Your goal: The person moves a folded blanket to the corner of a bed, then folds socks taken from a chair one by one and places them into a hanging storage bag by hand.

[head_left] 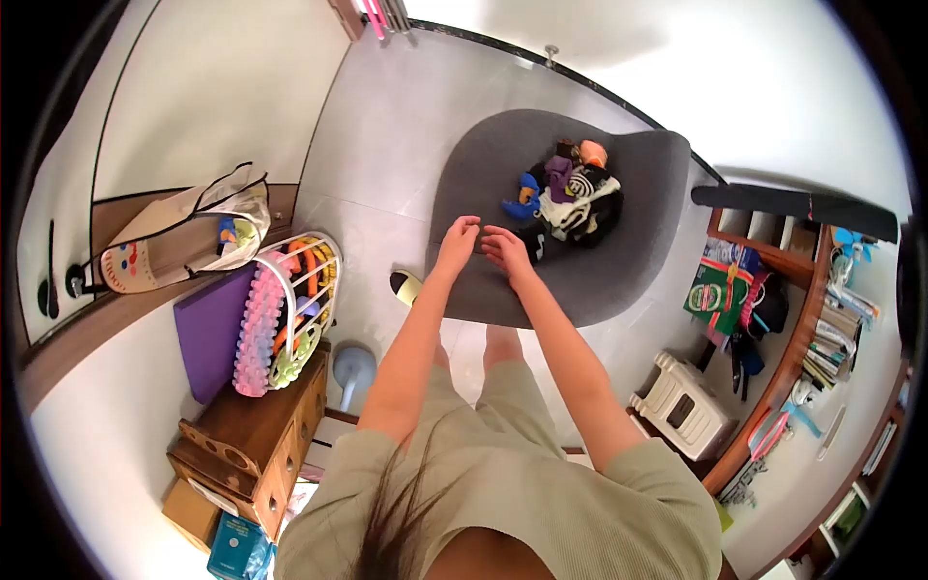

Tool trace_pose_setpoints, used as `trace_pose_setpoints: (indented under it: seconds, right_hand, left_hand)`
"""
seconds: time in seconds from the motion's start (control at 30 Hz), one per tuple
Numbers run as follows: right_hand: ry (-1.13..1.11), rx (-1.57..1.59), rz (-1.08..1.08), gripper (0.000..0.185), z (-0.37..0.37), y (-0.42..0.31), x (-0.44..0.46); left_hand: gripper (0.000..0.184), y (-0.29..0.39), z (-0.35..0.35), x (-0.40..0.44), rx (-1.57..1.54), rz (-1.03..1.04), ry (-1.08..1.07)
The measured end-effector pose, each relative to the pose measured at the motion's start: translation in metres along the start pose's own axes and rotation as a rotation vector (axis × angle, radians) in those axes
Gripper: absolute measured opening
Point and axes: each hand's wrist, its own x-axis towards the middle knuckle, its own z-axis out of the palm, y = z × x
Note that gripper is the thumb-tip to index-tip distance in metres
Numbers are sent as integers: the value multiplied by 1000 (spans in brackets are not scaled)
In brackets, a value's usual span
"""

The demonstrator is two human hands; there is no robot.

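A grey upholstered chair [483, 159] stands in front of me. On its seat lies a heap of socks [570, 198], mixed black, white, purple, blue and orange. My left hand [461, 240] is over the near left part of the seat, fingers loosely bent and holding nothing that I can see. Close beside it, my right hand [506, 251] has its fingers apart and appears to hold nothing. It is the nearer hand to the heap, just left of a dark sock [533, 242] at the heap's lower edge. A small gap separates the two hands.
A slipper [404, 286] is on the tiled floor left of the chair. A white basket [333, 266] with foam rollers and a wooden cabinet [275, 416] stand at left. At right are a beige case [682, 406] and a wooden shelf [773, 411].
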Motion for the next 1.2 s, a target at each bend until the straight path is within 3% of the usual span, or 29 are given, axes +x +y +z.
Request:
trace_pose_setpoints:
  seconds: [0.17, 0.27, 0.3, 0.37, 0.57, 0.63, 0.73, 0.87, 0.97, 1.03, 1.13, 1.2]
  right_hand:
    - [57, -209, -36, 26, -76, -13, 18]
    - [0, -508, -254, 25, -131, 11, 61]
    - [93, -847, -214, 25, -133, -1, 51]
    - [120, -1076, -150, 27, -136, -12, 44]
    - [56, -1374, 25, 22, -124, -22, 37]
    - [69, -1397, -3, 21, -127, -11, 44]
    - [87, -1410, -84, 20, -131, -11, 45]
    - [114, -1397, -258, 15, -136, -20, 41]
    - [127, -1379, -270, 11, -140, -35, 30]
    - [106, -1281, -256, 10, -144, -41, 23]
    - [124, -1091, -240, 11, -149, -50, 16]
    - [168, -990, -248, 13, -152, -55, 11]
  left_hand:
    - [28, -19, 42, 17, 170, -105, -102]
    - [29, -13, 64, 25, 371, -131, -216]
    - [29, -15, 71, 28, 462, -132, -265]
    - [29, -18, 85, 35, 588, -154, -380]
    - [33, -14, 123, 45, 783, -248, -712]
    - [35, -23, 129, 53, 840, -284, -781]
    - [38, -30, 130, 53, 847, -316, -659]
    - [42, -43, 127, 57, 774, -288, -653]
    - [45, -55, 121, 61, 672, -229, -625]
    - [46, -53, 118, 58, 640, -149, -577]
    - [39, -16, 116, 48, 451, -368, -601]
    - [36, -11, 116, 47, 478, -209, -461]
